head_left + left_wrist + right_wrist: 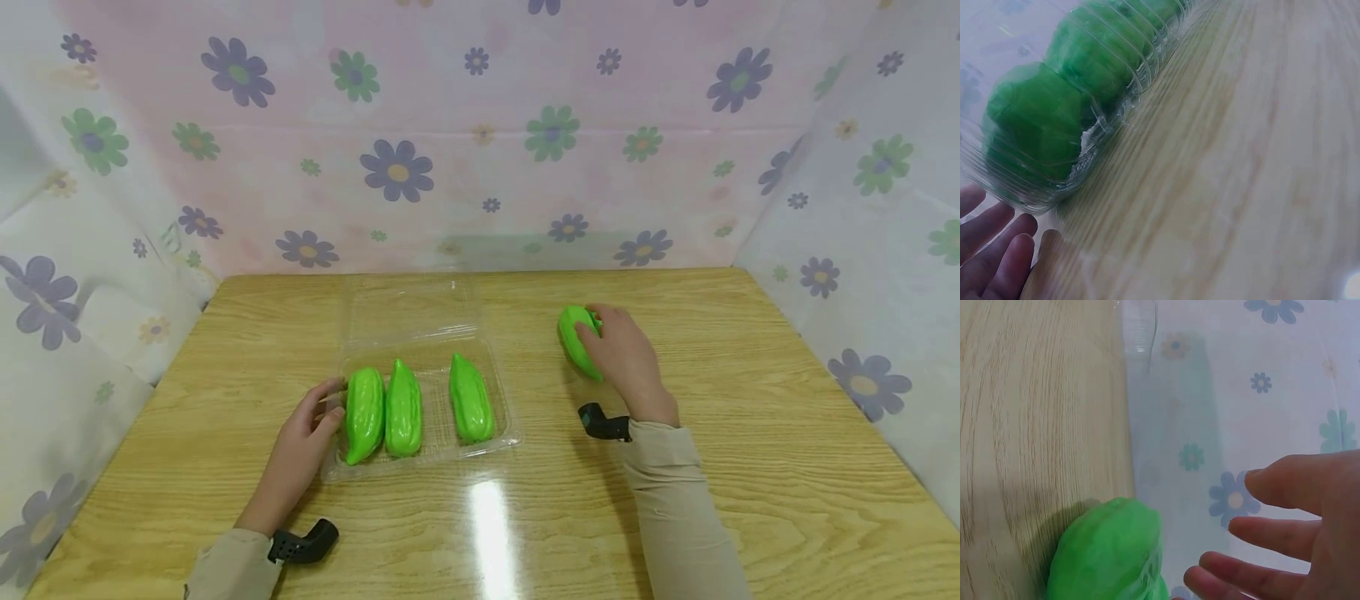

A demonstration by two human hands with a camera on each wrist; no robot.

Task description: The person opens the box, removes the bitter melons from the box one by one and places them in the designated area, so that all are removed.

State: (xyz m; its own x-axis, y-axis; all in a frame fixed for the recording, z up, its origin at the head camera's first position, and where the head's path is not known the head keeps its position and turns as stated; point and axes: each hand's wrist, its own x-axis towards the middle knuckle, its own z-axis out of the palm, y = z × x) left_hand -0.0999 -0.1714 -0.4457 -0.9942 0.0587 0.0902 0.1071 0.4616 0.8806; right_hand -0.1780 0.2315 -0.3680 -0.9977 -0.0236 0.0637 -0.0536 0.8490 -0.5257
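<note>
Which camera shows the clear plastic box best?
The head view, because it shows the clear, rectangular plastic box nearly whole, with three long green pieces inside. The left wrist view shows only part of its ridged wall; the right wrist view, perhaps just a clear sliver.

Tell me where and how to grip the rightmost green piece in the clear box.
Probably from above, pinching the green piece across its thick middle: it lies lengthwise, pointed end away, in the open box, with a gap to its left.
</note>
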